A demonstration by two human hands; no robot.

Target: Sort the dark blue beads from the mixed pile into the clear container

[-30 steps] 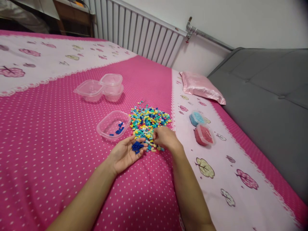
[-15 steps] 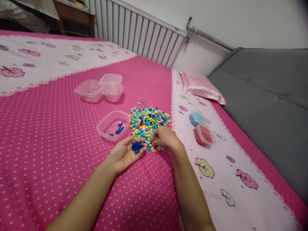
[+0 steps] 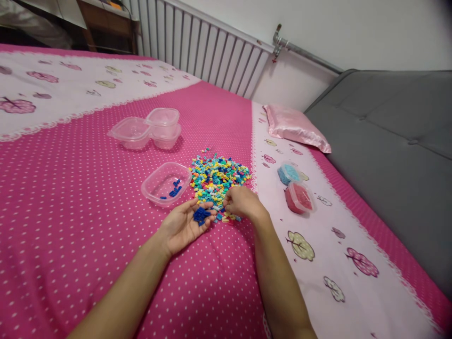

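My left hand (image 3: 183,227) is palm up with its fingers a little curled, holding a small heap of dark blue building bricks (image 3: 201,215). Bent over the near right edge of a mixed pile of small bricks (image 3: 219,176), my right hand (image 3: 241,202) has its thumb and fingertips drawn together. Whatever sits between those fingertips is too small and hidden to make out. Just beyond the left hand stands an open clear plastic container (image 3: 150,190), with several dark blue bricks (image 3: 174,189) on its bottom.
Farther back stand clear containers (image 3: 130,132), two of them stacked. On the right lie a container of light blue bricks (image 3: 290,173) and one of red bricks (image 3: 300,197). A pink pillow (image 3: 296,127) rests by the grey headboard (image 3: 384,117). A radiator (image 3: 205,44) lines the wall.
My right hand has shifted very slightly at the pile's near edge, its fingers still together. The left hand and the blue bricks in it stay in place.
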